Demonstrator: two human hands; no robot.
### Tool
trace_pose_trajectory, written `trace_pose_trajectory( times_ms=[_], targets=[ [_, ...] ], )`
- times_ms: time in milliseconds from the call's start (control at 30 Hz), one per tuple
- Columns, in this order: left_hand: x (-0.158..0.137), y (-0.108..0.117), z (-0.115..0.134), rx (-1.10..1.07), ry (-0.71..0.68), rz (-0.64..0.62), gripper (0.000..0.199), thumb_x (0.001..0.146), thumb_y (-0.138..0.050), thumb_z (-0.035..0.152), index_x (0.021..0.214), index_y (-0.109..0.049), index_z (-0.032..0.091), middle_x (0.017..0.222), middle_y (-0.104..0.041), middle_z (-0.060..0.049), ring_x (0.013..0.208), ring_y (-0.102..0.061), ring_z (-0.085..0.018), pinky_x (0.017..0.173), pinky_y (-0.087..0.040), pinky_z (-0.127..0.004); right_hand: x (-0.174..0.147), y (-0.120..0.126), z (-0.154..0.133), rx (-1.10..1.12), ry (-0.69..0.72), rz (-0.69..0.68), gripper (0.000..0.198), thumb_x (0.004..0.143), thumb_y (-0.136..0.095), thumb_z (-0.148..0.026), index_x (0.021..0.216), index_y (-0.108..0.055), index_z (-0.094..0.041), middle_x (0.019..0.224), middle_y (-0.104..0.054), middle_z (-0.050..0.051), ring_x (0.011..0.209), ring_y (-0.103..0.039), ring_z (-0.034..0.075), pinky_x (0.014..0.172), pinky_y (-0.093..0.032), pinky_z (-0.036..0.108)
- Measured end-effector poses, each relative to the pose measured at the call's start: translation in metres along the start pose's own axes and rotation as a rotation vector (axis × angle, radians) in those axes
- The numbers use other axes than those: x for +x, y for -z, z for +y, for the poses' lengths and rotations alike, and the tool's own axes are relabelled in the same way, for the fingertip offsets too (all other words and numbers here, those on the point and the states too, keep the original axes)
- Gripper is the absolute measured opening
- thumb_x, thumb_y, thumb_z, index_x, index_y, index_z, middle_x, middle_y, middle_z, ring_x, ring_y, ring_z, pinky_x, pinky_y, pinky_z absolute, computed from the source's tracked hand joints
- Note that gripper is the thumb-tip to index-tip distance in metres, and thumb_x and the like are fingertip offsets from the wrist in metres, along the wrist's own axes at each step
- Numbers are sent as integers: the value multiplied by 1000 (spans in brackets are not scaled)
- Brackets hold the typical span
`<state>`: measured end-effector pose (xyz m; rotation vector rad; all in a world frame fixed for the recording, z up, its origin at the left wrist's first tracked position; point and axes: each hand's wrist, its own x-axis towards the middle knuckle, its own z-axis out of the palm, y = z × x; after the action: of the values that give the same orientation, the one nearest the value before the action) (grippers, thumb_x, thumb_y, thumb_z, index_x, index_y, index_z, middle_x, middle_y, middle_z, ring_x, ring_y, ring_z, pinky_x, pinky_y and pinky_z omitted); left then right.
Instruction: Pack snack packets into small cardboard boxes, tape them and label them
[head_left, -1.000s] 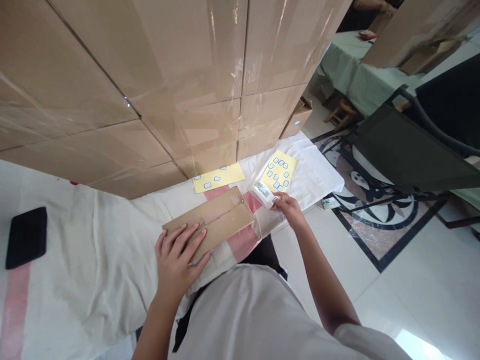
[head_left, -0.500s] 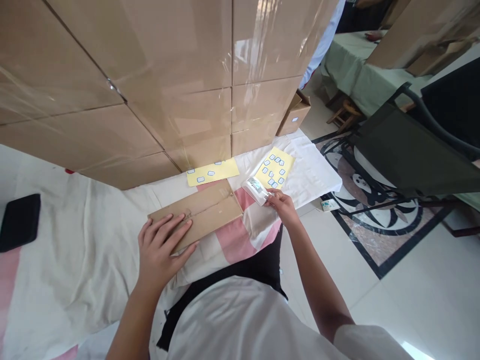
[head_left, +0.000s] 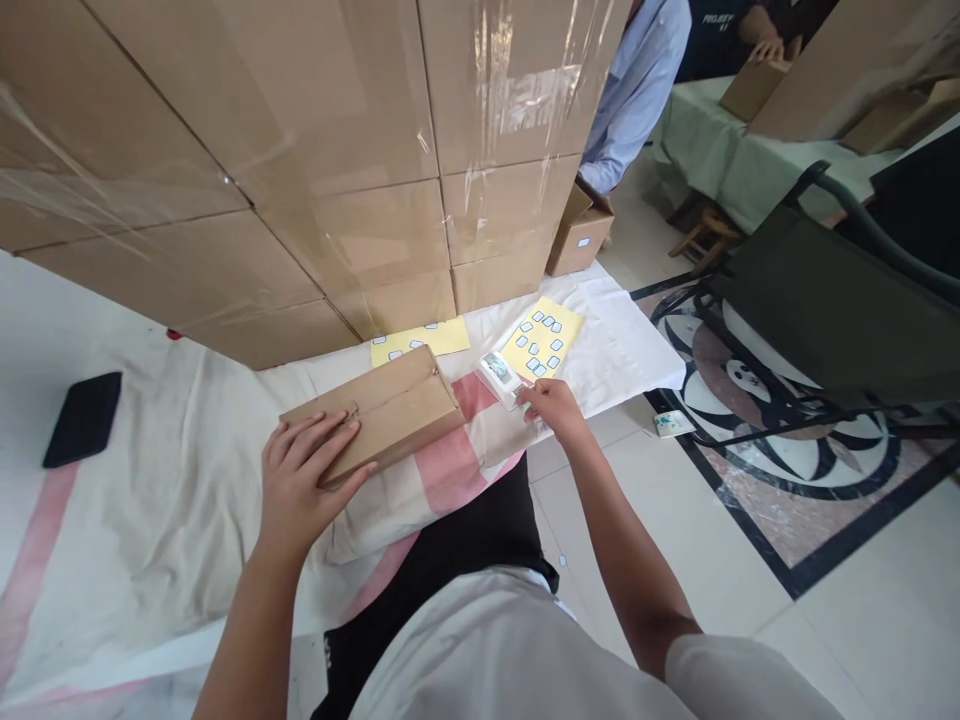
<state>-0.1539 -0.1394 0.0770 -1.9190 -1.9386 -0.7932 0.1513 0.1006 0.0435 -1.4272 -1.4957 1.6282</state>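
My left hand (head_left: 304, 475) rests on the near left end of a closed brown cardboard box (head_left: 397, 405). Its fingers are spread over the top, and the thumb lies along the front edge. To the right of the box, my right hand (head_left: 551, 402) is closed in a pinch at the lower right corner of a small white booklet-like stack (head_left: 496, 374) with a greenish picture. The fingertips hide that corner. Just behind it lies a yellow sheet (head_left: 546, 335) with several blue-edged white stickers. A second yellow sheet (head_left: 450, 336) is partly covered by the box.
Large taped cartons (head_left: 300, 200) wall off the back. An open small box (head_left: 581, 240) stands by a co-worker's blue sleeve (head_left: 637, 90). A black phone-like object (head_left: 84, 420) lies at left on the cloth. A folding chair (head_left: 832, 310) and a white card (head_left: 673, 424) are at right.
The view has shifted slightly, and more of the box's front side shows. A co-worker's sleeve and another person's hand have come into sight at the back. My hands keep nearly the same places.
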Motion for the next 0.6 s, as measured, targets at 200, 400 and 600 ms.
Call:
trace_pose_trajectory(
  times_ms=[200, 400, 600],
  targets=[
    [-2, -1, 3, 3, 31, 14, 56, 82, -80, 33, 134, -62, 28, 131, -69, -11, 124, -59, -33, 115, -35, -58, -1, -5, 4, 119, 46, -4, 44, 70, -73, -32, 56, -33, -24, 62, -71, 1, 43, -57, 11, 47, -43, 26],
    [-1, -2, 0, -12, 32, 24, 56, 81, -80, 34, 134, -62, 30, 131, -69, -10, 124, -60, -31, 117, -34, -56, -6, -10, 15, 195, 129, 22, 46, 75, -77, -40, 64, -36, -23, 66, -71, 0, 43, -52, 9, 50, -39, 27],
    [-1, -1, 0, -36, 40, 27, 56, 82, -80, 32, 134, -62, 30, 129, -70, -9, 124, -59, -31, 117, -33, -55, -4, -10, 27, 267, 146, 11, 58, 70, -82, -53, 90, -33, -29, 70, -72, -6, 40, -48, 12, 45, -36, 26]
  ],
)
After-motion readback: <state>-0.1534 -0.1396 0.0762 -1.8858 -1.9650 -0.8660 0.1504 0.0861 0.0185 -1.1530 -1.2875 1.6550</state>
